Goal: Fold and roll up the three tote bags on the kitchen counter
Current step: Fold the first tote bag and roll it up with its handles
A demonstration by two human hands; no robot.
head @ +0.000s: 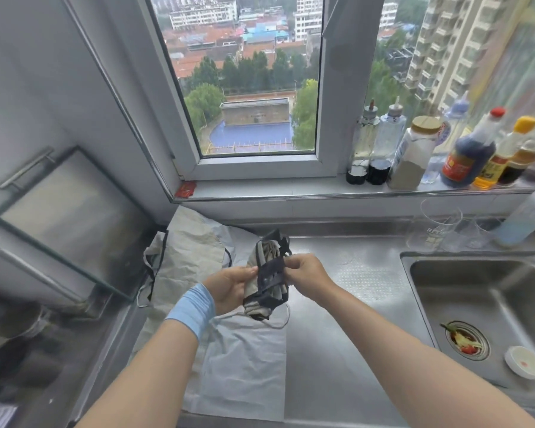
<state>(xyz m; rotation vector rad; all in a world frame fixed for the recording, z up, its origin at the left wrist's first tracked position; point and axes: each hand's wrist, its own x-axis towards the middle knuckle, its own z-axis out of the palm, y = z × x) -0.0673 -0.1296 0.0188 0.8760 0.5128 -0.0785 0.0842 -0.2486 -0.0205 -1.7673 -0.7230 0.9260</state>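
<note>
Rolled tote bag (267, 285) is up off the steel counter (337, 304), held over its middle between both hands. Quick look at the containers: the sink (476, 291) on the right has red and green food scraps sitting in its strainer (467, 338), and a white cap (525, 361) lies just right of that. Far right on the windowsill (291, 193), a jar (414, 152) is partly filled with pale powder, two glass bottles (374, 143) show dark liquid only at the bottom, and a red-capped bottle (473, 149) is dark nearly to the neck. Now the bag: a tight, upright bundle of beige cloth, dark straps wound across it. The left hand (232, 287) curls its fingers round the roll from the left. The right hand (306, 270) pinches a dark strap between thumb and fingertips. Two more bags lie flat on the counter, a crumpled beige one (192, 242) far left and a pale one (241, 359) near.
</note>
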